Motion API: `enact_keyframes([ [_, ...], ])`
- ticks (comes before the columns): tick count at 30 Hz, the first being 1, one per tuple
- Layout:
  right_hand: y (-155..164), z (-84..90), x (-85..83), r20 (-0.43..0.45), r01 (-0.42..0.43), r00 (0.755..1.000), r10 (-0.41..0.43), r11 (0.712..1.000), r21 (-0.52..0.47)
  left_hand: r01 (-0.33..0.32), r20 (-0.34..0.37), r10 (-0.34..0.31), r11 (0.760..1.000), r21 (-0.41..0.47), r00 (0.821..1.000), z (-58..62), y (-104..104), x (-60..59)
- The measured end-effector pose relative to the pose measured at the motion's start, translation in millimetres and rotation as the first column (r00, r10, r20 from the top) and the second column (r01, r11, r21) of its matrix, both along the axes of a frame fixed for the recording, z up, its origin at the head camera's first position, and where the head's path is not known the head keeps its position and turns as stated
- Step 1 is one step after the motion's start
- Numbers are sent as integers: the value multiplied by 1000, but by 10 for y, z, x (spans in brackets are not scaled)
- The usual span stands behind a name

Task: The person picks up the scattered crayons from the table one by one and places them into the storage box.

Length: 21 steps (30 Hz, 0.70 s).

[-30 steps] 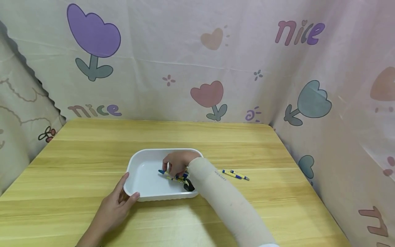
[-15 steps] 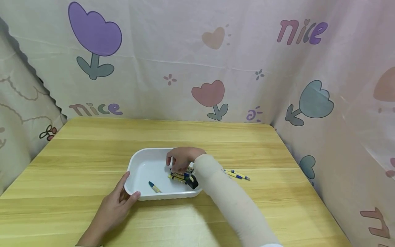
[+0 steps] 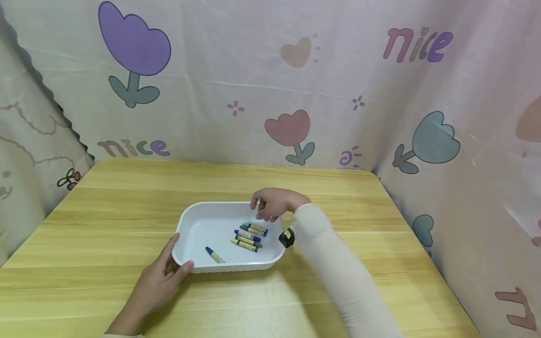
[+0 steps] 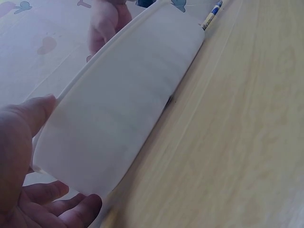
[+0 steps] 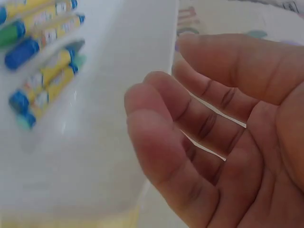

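On a wooden table (image 3: 338,188) ringed by tulip-print cloth (image 3: 296,70), left hand (image 3: 158,281) grips white tray (image 3: 190,225); right hand (image 3: 274,204) seemingly loose, empty.

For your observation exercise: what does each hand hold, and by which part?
The left hand grips the white tray at its near left corner. The right hand holds nothing, hovering above the tray's far right rim.

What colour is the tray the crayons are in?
The tray is plain white, clearest in the head view, with the crayons lying inside.

The word "nice" is showing twice on the tulip-print backdrop cloth (image 3: 270,84), well beyond the fingers.
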State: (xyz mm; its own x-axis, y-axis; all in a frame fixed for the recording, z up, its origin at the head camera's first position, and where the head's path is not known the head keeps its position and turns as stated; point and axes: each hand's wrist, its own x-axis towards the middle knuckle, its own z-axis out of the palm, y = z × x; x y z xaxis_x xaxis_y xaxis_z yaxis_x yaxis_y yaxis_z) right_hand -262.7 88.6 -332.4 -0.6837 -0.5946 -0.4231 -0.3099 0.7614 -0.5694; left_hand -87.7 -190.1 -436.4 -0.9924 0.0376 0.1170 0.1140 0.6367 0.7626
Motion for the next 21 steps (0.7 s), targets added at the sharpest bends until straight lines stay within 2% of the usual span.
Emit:
enact_keyframes([
  [5,299,27,-48,13,70,998,-69,997,-38,4,-3,-4,1000,3,1000,4,7,-5],
  [11,661,-45,-95,45,146,989,-143,988,-59,1,16,-1,1000,-1,1000,20,-1,7],
  [21,1205,-245,-106,75,240,968,-241,971,27,2,25,-1,1000,-15,1000,21,-2,13],
])
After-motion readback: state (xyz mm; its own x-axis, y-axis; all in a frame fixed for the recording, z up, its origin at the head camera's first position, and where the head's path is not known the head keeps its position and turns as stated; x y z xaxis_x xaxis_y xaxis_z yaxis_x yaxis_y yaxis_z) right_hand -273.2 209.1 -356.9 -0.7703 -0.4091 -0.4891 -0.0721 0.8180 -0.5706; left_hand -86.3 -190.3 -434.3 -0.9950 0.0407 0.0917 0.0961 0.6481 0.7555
